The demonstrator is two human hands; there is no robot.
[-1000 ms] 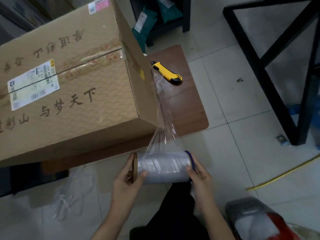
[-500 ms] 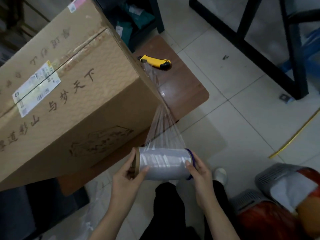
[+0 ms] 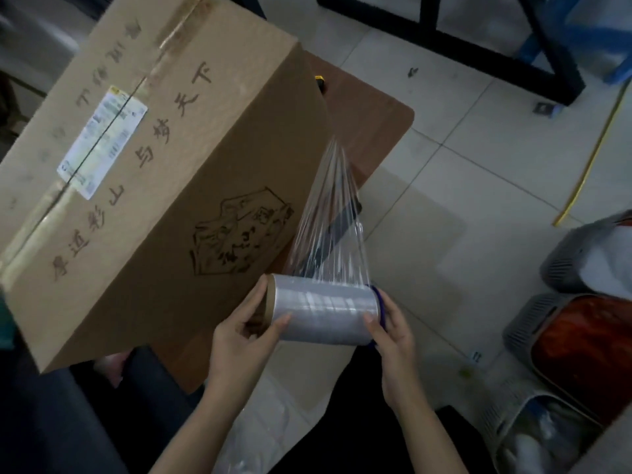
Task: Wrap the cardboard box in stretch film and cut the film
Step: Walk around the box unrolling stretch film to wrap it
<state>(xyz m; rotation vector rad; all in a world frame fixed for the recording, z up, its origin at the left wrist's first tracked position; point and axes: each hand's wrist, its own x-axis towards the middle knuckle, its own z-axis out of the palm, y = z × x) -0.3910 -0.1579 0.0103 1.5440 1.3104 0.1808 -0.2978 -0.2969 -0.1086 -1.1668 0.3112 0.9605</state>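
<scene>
A big cardboard box [image 3: 164, 186] with printed characters and a white label rests on a low brown table [image 3: 369, 121]. I hold a roll of stretch film [image 3: 325, 313] level below the box's near right corner. My left hand [image 3: 239, 340] grips its cardboard end and my right hand [image 3: 393, 330] grips its blue end. A bunched sheet of film [image 3: 328, 213] runs taut from the roll up to the box's right edge. Only a yellow tip of the utility knife [image 3: 319, 84] shows behind that edge.
A black metal frame [image 3: 478, 46] stands on the tiled floor at the back right. A yellow cable [image 3: 595, 152] lies along the floor on the right. Grey baskets [image 3: 561, 323] with red and white contents sit at the lower right. Crumpled plastic lies between my legs.
I have carried the roll round towards the box's near side, so the film now leaves the right edge more steeply. The knife has slipped almost out of sight behind the box.
</scene>
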